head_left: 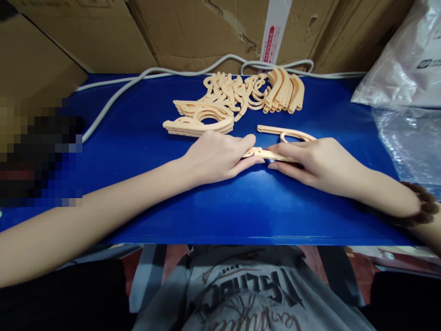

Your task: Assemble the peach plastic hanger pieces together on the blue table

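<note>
Two hands on one peach hanger piece point(263, 153), centre of the frame.
Left hand point(217, 158) and right hand point(315, 163) pinch it with half-closed fingers; one pile of hangers point(234, 101) lies above.

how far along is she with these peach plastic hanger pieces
Done: nothing looks clearly finished; whether the stack of curved arms by the left hand is assembled cannot be told. In hand: both hands, the right hand too, press on one hanger piece on the blue table. Left: a loose arm and the pile of hook parts behind.
</note>
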`<move>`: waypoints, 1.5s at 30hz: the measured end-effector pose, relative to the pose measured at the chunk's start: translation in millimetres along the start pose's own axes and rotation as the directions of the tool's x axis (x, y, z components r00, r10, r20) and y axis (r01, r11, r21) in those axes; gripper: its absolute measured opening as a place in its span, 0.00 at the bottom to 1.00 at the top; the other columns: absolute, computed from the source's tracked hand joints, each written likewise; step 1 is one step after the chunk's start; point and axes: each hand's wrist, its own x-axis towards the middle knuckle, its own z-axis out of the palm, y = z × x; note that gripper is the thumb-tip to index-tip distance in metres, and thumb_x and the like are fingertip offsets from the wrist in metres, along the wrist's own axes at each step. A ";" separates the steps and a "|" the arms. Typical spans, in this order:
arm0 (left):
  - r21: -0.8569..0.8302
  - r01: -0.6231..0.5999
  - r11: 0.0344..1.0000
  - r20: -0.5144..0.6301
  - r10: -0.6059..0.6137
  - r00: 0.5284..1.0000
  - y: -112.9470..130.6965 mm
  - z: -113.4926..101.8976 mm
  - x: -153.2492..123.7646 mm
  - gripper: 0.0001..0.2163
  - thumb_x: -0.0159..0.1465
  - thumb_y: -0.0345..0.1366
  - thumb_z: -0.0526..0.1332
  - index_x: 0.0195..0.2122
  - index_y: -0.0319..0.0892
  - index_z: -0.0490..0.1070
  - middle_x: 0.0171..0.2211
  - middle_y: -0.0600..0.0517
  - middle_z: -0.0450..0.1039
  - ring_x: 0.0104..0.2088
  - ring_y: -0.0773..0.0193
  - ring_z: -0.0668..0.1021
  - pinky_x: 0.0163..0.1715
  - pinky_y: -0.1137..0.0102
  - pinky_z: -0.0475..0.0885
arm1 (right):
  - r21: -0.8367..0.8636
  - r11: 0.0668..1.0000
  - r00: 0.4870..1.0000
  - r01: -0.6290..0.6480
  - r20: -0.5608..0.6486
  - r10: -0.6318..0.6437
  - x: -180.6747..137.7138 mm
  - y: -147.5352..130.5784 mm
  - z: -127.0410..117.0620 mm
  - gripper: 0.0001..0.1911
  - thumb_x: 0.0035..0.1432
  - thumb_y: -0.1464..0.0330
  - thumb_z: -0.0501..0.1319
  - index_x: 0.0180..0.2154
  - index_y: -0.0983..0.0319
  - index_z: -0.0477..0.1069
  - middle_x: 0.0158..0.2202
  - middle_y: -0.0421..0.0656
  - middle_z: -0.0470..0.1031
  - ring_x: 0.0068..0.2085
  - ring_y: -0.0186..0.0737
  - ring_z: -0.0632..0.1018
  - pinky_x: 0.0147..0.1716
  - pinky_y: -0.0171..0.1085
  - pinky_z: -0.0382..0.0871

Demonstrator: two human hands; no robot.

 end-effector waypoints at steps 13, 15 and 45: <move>0.011 0.024 1.000 -0.025 -0.024 0.999 -0.6 2.2 -1.0 0.22 0.73 0.55 0.51 0.42 0.39 0.72 0.24 0.50 0.75 0.24 0.58 0.77 0.22 0.68 0.50 | -0.017 0.997 0.992 0.082 -0.096 -0.083 -1.5 4.9 4.3 0.20 0.73 0.61 0.51 0.56 0.59 0.75 0.45 0.43 0.84 0.39 0.41 0.83 0.38 0.38 0.70; 0.009 0.024 1.000 -0.015 -0.023 1.000 -0.5 1.9 -0.8 0.23 0.73 0.55 0.52 0.41 0.39 0.72 0.24 0.50 0.75 0.24 0.58 0.77 0.22 0.68 0.50 | -0.031 0.995 0.990 0.095 -0.103 -0.098 -1.9 6.8 6.2 0.20 0.74 0.61 0.50 0.56 0.59 0.75 0.46 0.43 0.84 0.41 0.42 0.83 0.42 0.39 0.71; -0.001 -0.040 0.999 0.017 0.040 0.999 -2.9 1.8 -0.4 0.26 0.75 0.56 0.45 0.39 0.39 0.72 0.22 0.50 0.74 0.22 0.59 0.76 0.20 0.69 0.49 | -0.070 0.990 0.980 0.125 -0.150 -0.134 -2.6 8.0 5.8 0.19 0.74 0.61 0.50 0.54 0.58 0.76 0.45 0.41 0.84 0.41 0.39 0.83 0.38 0.36 0.71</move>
